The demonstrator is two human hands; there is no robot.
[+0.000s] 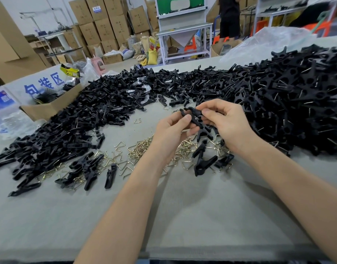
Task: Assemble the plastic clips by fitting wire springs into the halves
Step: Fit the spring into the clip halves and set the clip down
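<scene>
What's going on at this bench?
A person is putting together black plastic clips by hand. The left hand and right hand both pinch one black clip above the table. Whether its spring is seated yet cannot be seen. Loose wire springs lie just below the hands. A pile of bare halves sits to the left, and a bigger pile with wire showing to the right.

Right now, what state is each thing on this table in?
left hand, grips the black clip
right hand, pinches the same clip
black clip, held off the table
wire springs, loose on the table
clip halves, heaped left, unassembled
assembled clips, heaped right, springs fitted
cardboard box, open
</scene>
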